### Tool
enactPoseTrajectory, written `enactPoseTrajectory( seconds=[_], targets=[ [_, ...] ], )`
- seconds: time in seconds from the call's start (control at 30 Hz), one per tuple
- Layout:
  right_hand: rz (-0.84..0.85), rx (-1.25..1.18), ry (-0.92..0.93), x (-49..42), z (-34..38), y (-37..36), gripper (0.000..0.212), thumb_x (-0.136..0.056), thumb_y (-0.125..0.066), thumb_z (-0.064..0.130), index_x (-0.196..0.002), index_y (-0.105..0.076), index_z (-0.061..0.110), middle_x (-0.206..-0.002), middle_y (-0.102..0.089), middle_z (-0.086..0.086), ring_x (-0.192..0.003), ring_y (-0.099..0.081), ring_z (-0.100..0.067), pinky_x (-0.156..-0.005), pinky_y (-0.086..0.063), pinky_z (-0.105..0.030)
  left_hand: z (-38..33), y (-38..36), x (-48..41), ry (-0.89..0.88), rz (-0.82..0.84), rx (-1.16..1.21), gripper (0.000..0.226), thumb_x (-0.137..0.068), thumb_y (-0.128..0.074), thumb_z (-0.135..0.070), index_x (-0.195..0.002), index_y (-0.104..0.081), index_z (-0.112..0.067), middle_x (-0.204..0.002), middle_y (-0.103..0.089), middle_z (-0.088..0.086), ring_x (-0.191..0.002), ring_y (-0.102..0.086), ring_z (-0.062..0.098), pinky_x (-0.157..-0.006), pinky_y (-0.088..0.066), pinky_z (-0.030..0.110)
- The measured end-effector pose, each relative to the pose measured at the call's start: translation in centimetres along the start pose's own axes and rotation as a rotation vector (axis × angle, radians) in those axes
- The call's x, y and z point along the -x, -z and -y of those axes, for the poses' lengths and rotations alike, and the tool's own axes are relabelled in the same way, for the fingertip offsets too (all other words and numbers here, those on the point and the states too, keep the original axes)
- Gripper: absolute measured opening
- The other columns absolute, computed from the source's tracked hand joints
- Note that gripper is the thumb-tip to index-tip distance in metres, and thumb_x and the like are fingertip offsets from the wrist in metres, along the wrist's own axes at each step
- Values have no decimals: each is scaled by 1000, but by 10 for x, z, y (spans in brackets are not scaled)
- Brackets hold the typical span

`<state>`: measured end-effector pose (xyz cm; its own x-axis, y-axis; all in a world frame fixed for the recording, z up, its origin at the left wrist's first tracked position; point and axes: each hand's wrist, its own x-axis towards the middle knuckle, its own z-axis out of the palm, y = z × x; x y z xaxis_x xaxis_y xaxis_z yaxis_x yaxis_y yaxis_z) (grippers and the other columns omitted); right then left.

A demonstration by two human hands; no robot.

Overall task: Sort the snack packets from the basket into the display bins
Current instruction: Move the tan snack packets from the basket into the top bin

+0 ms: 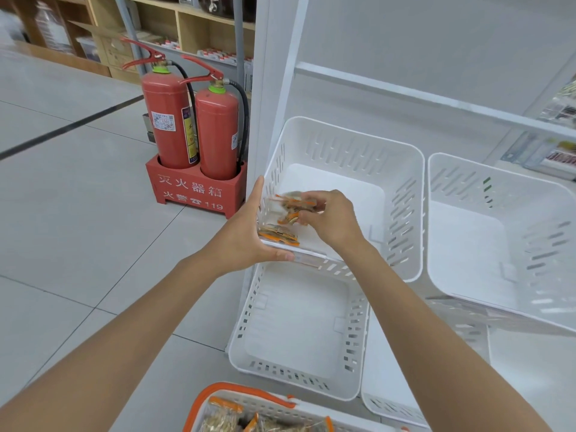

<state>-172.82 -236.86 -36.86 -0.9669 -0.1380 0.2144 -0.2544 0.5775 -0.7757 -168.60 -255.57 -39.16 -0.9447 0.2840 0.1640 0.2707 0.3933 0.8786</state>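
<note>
A white display bin (402, 169) sits on the upper shelf level at centre. My left hand (249, 241) grips its front left corner, thumb along the front rim. My right hand (330, 219) reaches inside and pinches several orange snack packets (293, 202), blurred by motion. More orange packets (279, 235) lie in the bin's front left corner. The white shopping basket with orange handles (218, 392) stands at the bottom edge, holding several snack packets (224, 416).
Another white bin (299, 381) sits below the first, and a third (467, 275) stands to its right. Two red fire extinguishers (193, 129) in a red box stand on the tiled floor at left. Wooden shelving runs along the back.
</note>
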Motion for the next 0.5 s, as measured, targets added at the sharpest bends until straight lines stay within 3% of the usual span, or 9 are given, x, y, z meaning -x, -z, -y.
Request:
enactPoseTrajectory(
  seconds=[0.1, 0.23, 0.3, 0.4, 0.5],
  targets=[
    [230, -205, -179, 1, 1, -4, 28, -81, -79, 32, -106, -71, 22, -94, -69, 6, -95, -67, -15, -88, -54, -30, 5, -1, -1, 22, 17, 26, 144, -58, -95, -38, -154, 11, -39, -143, -42, -26, -123, -54, -4, -103, -50, 34],
    [255, -296, -290, -6, -5, -4, 45, -92, -64, 40, -132, -58, 21, -122, -62, -3, -113, -59, -16, -104, -47, -38, 6, -2, 0, 27, -7, 30, 139, -64, -93, -25, -156, 12, -28, -120, -36, -44, -103, -48, -29, -88, -42, 2],
    [328, -376, -335, -6, -6, -5, 50, -96, -60, 33, -142, -46, 18, -132, -55, -5, -119, -55, -17, -107, -43, -37, 10, -2, -1, 29, 1, 26, 140, -64, -93, -26, -156, 13, -30, -123, -39, -42, -108, -52, -23, -90, -45, 7],
    [292, -354, -333, -5, -9, -6, 44, -94, -63, 34, -133, -52, 18, -133, -53, -7, -119, -55, -19, -107, -44, -39, 12, -1, -4, 33, 9, 8, 143, -60, -95, -35, -155, 11, -36, -133, -43, -34, -118, -54, -10, -102, -49, 25],
    [288, -396, -339, -4, -7, -6, 48, -92, -66, 30, -134, -48, 15, -133, -53, -12, -115, -59, -21, -104, -48, -36, 12, -2, -5, 53, 9, -17, 144, -57, -95, -41, -155, 11, -37, -136, -43, -32, -120, -52, -9, -105, -48, 32]
  ],
)
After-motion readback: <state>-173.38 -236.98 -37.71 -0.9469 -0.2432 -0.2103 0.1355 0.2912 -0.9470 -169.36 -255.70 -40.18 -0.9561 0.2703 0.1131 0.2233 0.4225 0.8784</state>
